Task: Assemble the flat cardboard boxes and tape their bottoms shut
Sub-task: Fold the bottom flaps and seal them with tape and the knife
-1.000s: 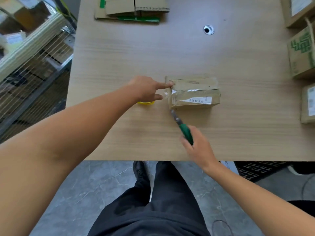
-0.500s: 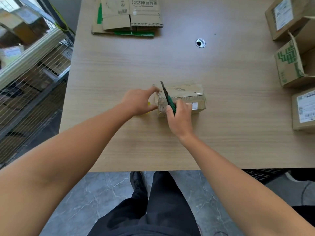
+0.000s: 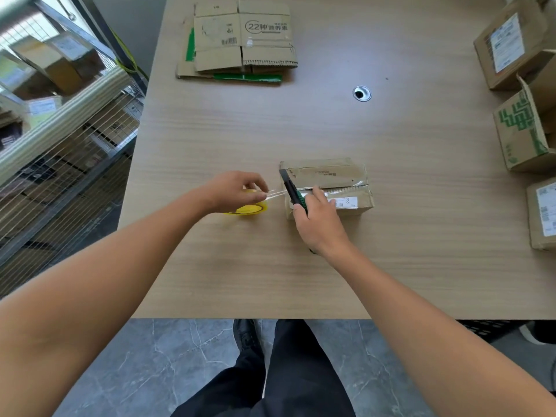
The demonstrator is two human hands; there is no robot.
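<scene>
1. My left hand (image 3: 233, 191) grips the yellow tape roll (image 3: 251, 208) on the table (image 3: 391, 266).
2. A clear strip (image 3: 275, 193) stretches from the roll to the small box (image 3: 331, 173).
3. My right hand (image 3: 319, 219) holds a green knife (image 3: 293, 191) across that strip at the box's left end.

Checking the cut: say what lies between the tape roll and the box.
A strip of clear tape stretched from the tape roll, with the green knife across it beside the box, in the head view.
</scene>
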